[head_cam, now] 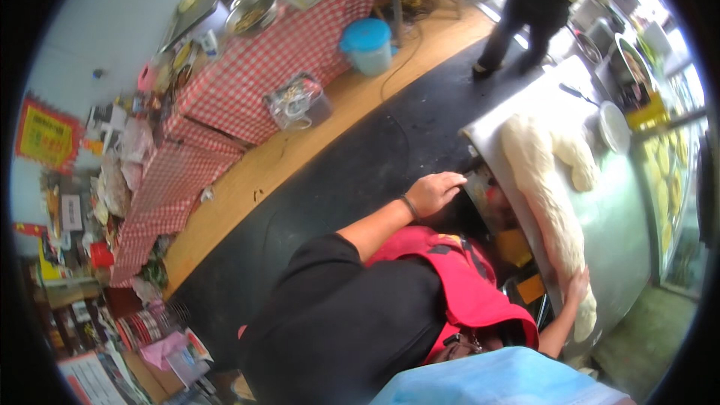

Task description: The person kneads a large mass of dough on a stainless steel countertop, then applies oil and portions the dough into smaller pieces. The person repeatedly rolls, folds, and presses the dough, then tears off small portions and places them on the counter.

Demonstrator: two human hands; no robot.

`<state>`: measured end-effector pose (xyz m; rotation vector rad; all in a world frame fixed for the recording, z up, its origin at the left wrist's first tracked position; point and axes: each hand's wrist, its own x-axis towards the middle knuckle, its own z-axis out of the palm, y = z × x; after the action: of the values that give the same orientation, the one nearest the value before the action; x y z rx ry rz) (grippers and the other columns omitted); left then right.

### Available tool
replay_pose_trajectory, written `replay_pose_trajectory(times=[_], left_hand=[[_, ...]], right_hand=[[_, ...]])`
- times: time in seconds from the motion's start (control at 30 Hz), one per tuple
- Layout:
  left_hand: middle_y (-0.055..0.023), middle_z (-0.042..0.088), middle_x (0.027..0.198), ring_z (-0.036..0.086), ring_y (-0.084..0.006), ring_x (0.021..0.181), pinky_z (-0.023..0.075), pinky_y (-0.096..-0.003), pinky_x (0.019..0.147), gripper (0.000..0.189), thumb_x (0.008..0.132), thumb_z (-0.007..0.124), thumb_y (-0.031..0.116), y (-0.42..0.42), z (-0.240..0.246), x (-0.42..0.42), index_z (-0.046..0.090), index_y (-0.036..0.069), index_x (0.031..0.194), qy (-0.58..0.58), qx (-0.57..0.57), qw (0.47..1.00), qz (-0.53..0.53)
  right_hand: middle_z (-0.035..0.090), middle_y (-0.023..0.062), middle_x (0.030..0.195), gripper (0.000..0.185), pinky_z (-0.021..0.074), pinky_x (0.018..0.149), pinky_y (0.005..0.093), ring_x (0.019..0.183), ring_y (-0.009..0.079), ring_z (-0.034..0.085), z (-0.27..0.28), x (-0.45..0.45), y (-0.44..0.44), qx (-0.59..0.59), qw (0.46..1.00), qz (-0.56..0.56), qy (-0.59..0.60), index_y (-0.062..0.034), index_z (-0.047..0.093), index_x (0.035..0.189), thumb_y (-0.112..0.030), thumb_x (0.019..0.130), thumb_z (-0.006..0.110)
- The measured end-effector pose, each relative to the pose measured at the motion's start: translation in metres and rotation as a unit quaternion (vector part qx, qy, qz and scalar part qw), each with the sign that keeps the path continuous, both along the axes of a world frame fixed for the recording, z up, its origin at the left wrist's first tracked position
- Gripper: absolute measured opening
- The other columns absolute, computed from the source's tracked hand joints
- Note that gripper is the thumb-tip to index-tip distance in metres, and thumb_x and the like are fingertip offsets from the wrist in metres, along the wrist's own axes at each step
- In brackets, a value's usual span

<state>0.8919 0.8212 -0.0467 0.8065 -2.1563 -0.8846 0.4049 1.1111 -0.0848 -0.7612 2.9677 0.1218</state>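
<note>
A long, thick strand of pale dough (548,202) lies along the near edge of a metal worktable (619,225). It bends over at the far end, and a shorter leg comes back beside it. Near the strand's tapered lower end, my right hand (576,286) is wrapped over the dough. My left hand (434,193) is held off the table's side, above the dark floor, with its fingers stretched out and nothing in it. A band circles the left wrist. My red apron (478,298) faces the table.
A white round lid or dish (613,127) rests at the table's far side. Beyond the table's upper end stands a person (523,17) in dark trousers. Behind me are a checked-cloth table (236,90), a blue-lidded bucket (368,48) and a clear bin (301,104). A cable crosses the floor.
</note>
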Motion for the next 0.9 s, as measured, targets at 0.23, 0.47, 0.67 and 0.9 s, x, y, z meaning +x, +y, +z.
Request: replay_pose_trajectory(times=[0.23, 0.47, 0.67, 0.9], left_hand=[[-0.0098, 0.064, 0.110, 0.064, -0.0255, 0.094, 0.0523, -0.0332, 0.082, 0.026, 0.087, 0.057, 0.010, -0.030, -0.048, 0.161, 0.062, 0.010, 0.112, -0.023, 0.054, 0.982, 0.181], [-0.0081, 0.063, 0.109, 0.065, -0.0202, 0.083, 0.0527, -0.0310, 0.076, 0.027, 0.089, 0.055, 0.012, -0.039, -0.055, 0.195, 0.062, 0.012, 0.115, -0.031, 0.162, 0.957, 0.240], [-0.0094, 0.063, 0.108, 0.064, -0.0246, 0.086, 0.0524, -0.0329, 0.078, 0.026, 0.089, 0.055, 0.014, -0.042, -0.040, 0.174, 0.061, 0.013, 0.114, -0.039, 0.143, 0.956, 0.253], [-0.0095, 0.064, 0.108, 0.066, -0.0198, 0.086, 0.0530, -0.0303, 0.079, 0.028, 0.089, 0.056, 0.012, -0.070, -0.037, 0.160, 0.061, 0.010, 0.117, -0.059, 0.157, 0.946, 0.279]], right_hand=[[0.035, 0.0262, 0.143, 0.062, 0.0252, 0.110, 0.0431, 0.134, 0.0386, 0.031, -0.015, 0.017, -0.028, -0.114, 0.981, 0.152, 0.044, -0.0018, 0.037, 0.140, -0.042, 0.094, 0.048], [0.056, 0.0195, 0.127, 0.059, 0.0380, 0.100, 0.0364, 0.117, 0.0314, 0.053, 0.035, 0.084, -0.134, -0.022, 0.990, 0.096, -0.101, -0.0012, 0.048, 0.132, -0.046, 0.093, 0.047], [0.063, 0.0206, 0.111, 0.049, 0.0435, 0.090, 0.0396, 0.102, 0.0335, 0.059, 0.093, 0.043, -0.184, -0.097, 0.989, 0.065, -0.096, -0.0015, 0.057, 0.120, -0.042, 0.095, 0.047], [0.049, 0.0192, 0.134, 0.058, 0.0311, 0.105, 0.0387, 0.125, 0.0346, 0.042, -0.028, 0.023, -0.208, -0.060, 0.973, 0.157, -0.159, -0.0014, 0.048, 0.131, -0.047, 0.098, 0.035]])
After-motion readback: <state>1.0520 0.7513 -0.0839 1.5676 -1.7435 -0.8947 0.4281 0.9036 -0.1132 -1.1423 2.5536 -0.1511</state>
